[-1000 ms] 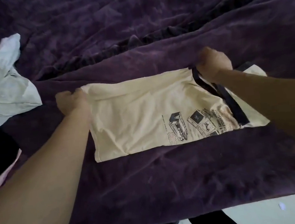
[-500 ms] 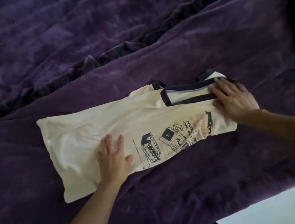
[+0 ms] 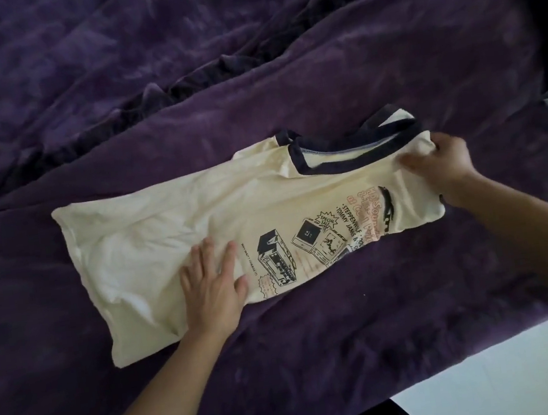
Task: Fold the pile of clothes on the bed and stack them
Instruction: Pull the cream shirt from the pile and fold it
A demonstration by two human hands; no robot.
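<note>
1 cream tee [image 3: 164, 220] lies on the purple blanket [image 3: 353, 77], folded lengthwise. L hand [image 3: 211, 284] flat, fingers spread mid-shirt, prob. anchoring the fold line. R hand [image 3: 447, 165] curls round the collar end, prob. to flip it over.

Purple blanket [image 3: 283, 68], creased diagonally, lies beyond the left hand [image 3: 211, 284] and right hand [image 3: 447, 165]. Pale floor [image 3: 494, 383] shows nearer than the right hand. Dim, soft light.

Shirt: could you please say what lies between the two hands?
Head view: only the printed front of the shirt lies between the left hand and right hand.
</note>
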